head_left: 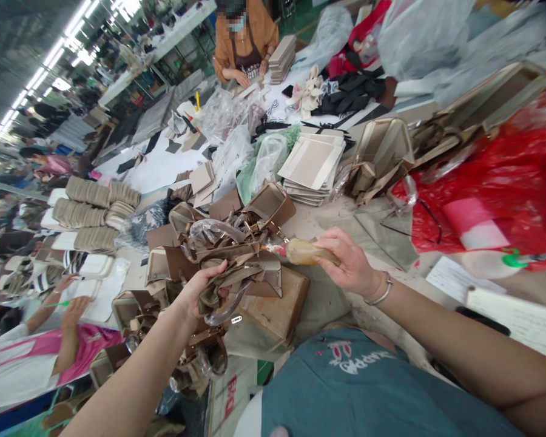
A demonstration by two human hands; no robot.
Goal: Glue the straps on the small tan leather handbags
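Note:
In my left hand is the khaki fabric part of a handbag, its fingers closed on the cloth. A curved handle wrapped in clear plastic hangs below that hand. My right hand is wrapped around a yellowish squeeze bottle, lying nearly level. Its red and white nozzle points left at the bag's edge; I cannot tell whether it touches. Beneath the bag sits a brown cardboard box. More brown and beige handbags crowd around my left hand.
Stacked beige panels lie ahead, and red plastic covers the right side. Eyeglasses, a green-capped bottle and papers are at right. One co-worker sits across; another's hands work at left.

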